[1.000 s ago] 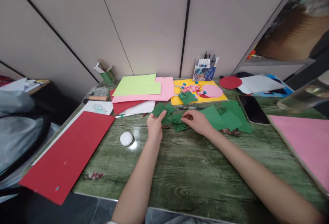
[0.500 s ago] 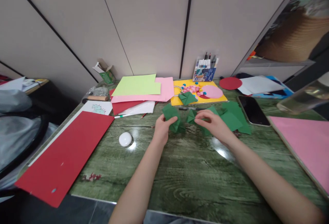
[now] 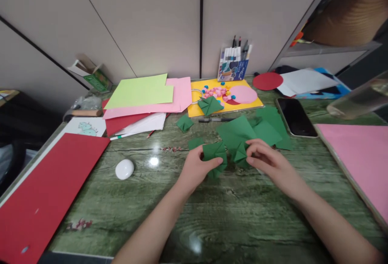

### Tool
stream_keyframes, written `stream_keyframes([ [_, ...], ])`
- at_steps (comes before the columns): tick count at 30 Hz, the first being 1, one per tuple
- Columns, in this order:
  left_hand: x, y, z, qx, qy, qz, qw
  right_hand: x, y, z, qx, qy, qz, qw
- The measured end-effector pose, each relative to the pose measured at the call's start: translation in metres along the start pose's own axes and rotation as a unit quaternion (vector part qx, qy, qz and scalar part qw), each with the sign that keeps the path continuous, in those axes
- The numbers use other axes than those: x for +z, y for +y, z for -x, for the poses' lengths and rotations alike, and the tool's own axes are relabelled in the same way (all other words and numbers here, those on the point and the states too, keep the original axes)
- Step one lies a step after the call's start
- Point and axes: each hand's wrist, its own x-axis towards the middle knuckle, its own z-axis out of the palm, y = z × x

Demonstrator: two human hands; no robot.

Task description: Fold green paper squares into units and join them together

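Note:
My left hand pinches a folded green paper piece between thumb and fingers, near the middle of the table. Just to the right, my right hand grips the edge of a small folded green paper with its fingertips. Behind the hands lie flat green sheets. One small folded green piece rests on the table, and another folded green piece sits at the front edge of a yellow sheet.
A black pen lies behind the hands. To the left are a white rounded case and a large red sheet. At the right are a phone, a pink sheet and a clear bottle.
The view has shifted, moving the table's contents leftward. Both hands are closer together and lower in the picture. A small folded green piece now shows on the table behind my left hand.

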Motion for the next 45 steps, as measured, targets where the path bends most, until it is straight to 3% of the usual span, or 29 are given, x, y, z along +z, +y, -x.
stream_keyframes([
  [9,-0.001,0.005,0.003,0.004,-0.013,-0.046,0.999,0.003,-0.003,0.005,-0.014,-0.027,0.0,1.0],
  [14,-0.001,0.005,0.003,-0.002,-0.016,-0.073,0.997,0.007,0.003,0.005,0.014,0.01,-0.037,0.999],
  [23,-0.003,0.003,0.001,0.003,0.002,-0.027,1.0,0.018,0.01,0.001,0.006,0.058,-0.059,0.997],
  [32,-0.004,0.001,-0.001,0.0,0.007,-0.047,0.999,0.011,0.002,0.006,-0.069,0.154,0.081,0.982],
  [40,-0.005,0.002,-0.002,0.005,0.017,-0.095,0.995,0.013,0.001,0.008,-0.106,0.131,0.125,0.978],
  [45,-0.006,0.003,-0.002,0.012,0.013,-0.108,0.994,0.011,0.0,0.007,-0.089,0.107,0.127,0.982],
])
